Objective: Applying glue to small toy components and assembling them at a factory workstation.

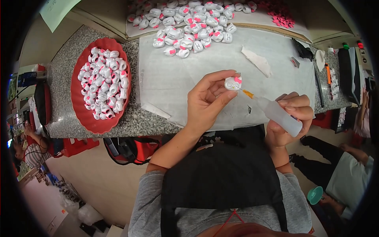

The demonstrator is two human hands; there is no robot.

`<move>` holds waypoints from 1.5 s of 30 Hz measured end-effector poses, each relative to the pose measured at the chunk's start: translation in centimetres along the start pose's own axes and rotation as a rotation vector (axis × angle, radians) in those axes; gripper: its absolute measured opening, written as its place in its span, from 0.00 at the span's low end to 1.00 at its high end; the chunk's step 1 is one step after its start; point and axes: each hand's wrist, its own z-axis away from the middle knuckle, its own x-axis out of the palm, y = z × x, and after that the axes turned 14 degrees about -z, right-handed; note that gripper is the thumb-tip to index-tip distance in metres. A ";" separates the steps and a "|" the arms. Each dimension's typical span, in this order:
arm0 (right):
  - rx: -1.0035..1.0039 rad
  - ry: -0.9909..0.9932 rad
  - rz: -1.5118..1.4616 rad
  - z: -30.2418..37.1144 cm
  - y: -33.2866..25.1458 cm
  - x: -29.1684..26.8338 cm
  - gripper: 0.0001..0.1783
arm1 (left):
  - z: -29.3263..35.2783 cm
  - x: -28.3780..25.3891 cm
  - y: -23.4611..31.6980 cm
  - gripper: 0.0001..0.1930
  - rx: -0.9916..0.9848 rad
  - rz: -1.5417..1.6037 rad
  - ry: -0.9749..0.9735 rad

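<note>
Between the thumb and fingers of my left hand (pixel 207 96) is a small white figurine head (pixel 232 83) with a pink bow, its face turned toward me. My right hand (pixel 291 112) grips a translucent squeeze bottle (pixel 281 117) fitted with an orange needle tip (pixel 248 94). The thin needle points at the figurine head and reaches its lower right edge; whether it touches cannot be made out. Below both hands lies a white paper sheet (pixel 169 85) covering the worktop.
A red scalloped tray (pixel 75 91) full of similar white and pink heads stands at left. More heads (pixel 193 29) are heaped at the back, near small pink pieces (pixel 282 15). A torn paper scrap (pixel 256 61) lies on the sheet. Other people sit at both sides.
</note>
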 end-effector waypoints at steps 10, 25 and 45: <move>0.008 -0.031 0.006 0.1 -0.4 0.2 0.21 | 0.0 0.1 0.1 0.18 -0.021 -0.001 -0.010; -0.047 -0.112 -0.085 -0.2 -0.3 -0.5 0.22 | -0.1 0.1 -0.2 0.17 0.005 0.037 0.008; -0.053 -0.119 -0.092 0.0 -0.1 -0.3 0.24 | 0.0 0.0 -0.2 0.18 0.000 -0.035 -0.035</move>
